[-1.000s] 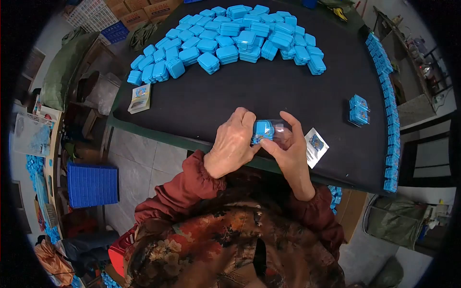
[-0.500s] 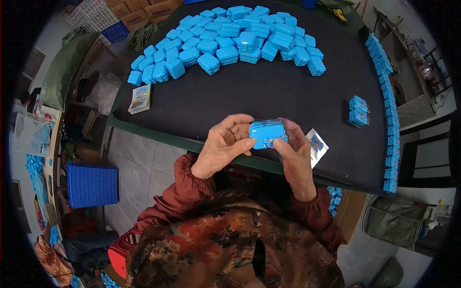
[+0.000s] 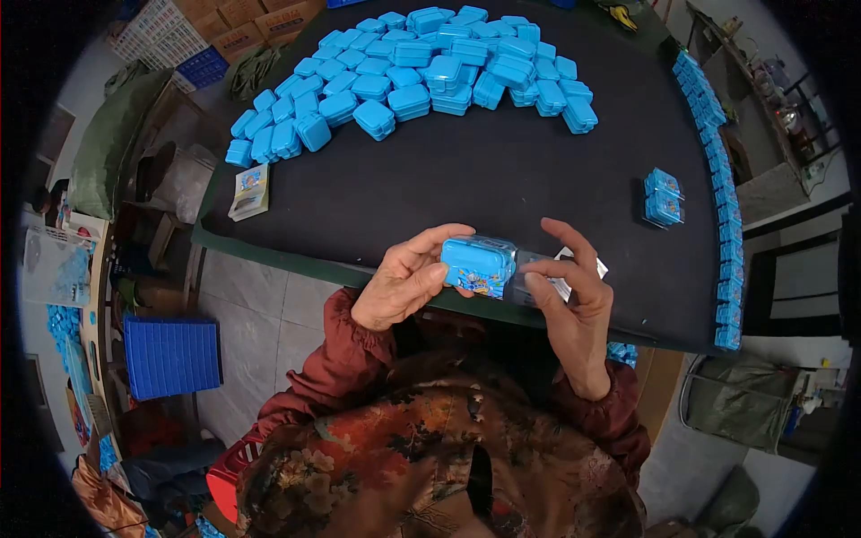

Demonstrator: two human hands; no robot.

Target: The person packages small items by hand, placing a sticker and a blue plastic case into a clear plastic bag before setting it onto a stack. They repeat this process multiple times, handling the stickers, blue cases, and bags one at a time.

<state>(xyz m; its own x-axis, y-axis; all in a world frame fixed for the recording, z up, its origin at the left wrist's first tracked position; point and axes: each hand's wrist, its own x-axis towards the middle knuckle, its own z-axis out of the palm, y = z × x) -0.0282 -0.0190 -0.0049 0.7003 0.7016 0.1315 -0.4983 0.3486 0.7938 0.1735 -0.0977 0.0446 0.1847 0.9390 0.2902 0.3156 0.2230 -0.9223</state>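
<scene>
- Blue rounded plastic box (image 3: 475, 258), gripped by the left hand (image 3: 402, 285) above the black tabletop's (image 3: 430, 179) near edge.
- Right hand (image 3: 578, 305) pinches the clear film wrapper's (image 3: 520, 287) end; light, even tension should prevent wrinkles.

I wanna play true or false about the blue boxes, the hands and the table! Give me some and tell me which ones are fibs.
1. The left hand is holding a blue box. True.
2. The right hand is wearing a woolly glove. False: it is bare.
3. A big pile of blue boxes sits toward the far side of the table. True.
4. The table has a bright white top. False: its top is black.
5. A row of blue boxes runs along the table's right edge. True.
</scene>
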